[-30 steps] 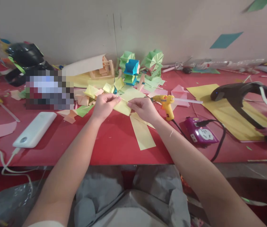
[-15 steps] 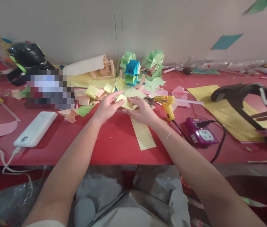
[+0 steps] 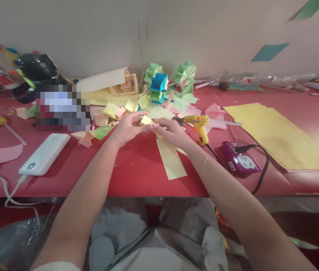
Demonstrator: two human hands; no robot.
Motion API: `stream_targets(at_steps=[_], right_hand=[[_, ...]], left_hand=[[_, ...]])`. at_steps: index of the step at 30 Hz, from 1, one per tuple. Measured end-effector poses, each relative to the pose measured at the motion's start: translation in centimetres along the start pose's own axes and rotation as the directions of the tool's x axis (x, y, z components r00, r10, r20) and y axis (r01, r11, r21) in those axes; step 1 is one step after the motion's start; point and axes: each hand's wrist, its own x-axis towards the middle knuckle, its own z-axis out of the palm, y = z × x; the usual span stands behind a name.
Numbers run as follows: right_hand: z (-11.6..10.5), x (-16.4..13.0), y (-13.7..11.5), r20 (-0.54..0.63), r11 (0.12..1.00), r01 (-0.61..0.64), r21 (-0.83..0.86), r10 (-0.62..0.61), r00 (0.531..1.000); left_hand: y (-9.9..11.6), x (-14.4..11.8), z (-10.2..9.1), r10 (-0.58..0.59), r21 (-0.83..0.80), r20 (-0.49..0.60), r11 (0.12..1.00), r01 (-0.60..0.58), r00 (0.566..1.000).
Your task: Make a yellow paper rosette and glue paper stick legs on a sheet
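Two bare hands meet over the middle of a red table in the head view, the only view reaching me at this distance. Between them, well back from the table's near edge, is a small piece of yellow paper. The left hand pinches it, thumb drawn in close to the fingers; the right hand closes on its other side, thumb tips nearly meeting. Fingers cover much of the paper, so I cannot tell how firm the hold is or how many folds it carries.

I judge this piece to be partly worked. Toward the far edge, several yellow folded pieces look finished, as do a blue folded form and a green pleated wheel behind. Seemingly unworked is a pale yellow strip, lying flat and running from beneath the right hand toward the near edge.

Right of the hands I see a yellow glue gun on its side, then a purple socket block nearer the near edge, and large yellow sheets farther right.
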Motion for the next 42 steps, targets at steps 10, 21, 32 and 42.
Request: stream_targets(at_steps=[10,21,32,42], right_hand=[[-0.4,-0.2,-0.9,0.093,0.999,0.023,0.034,-0.026,0.995],[-0.2,0.5,1.3,-0.248,1.000,0.015,0.021,-0.010,0.969],[0.0,-0.1,-0.3,-0.119,0.991,0.061,-0.119,-0.075,0.990],[-0.5,0.7,1.6,-0.335,0.998,-0.022,-0.065,-0.001,0.942]], left_hand=[[-0.8,0.3,-0.1,-0.030,-0.012,-0.062,1.000,0.029,0.998],[-0.9,0.4,0.2,-0.065,0.005,-0.023,0.998,0.065,0.998],[-0.4,0.2,0.6,-0.046,-0.091,-0.018,0.995,0.044,0.999],[0.7,-0.6,0.3,-0.091,0.011,0.186,0.996,0.090,0.978]])
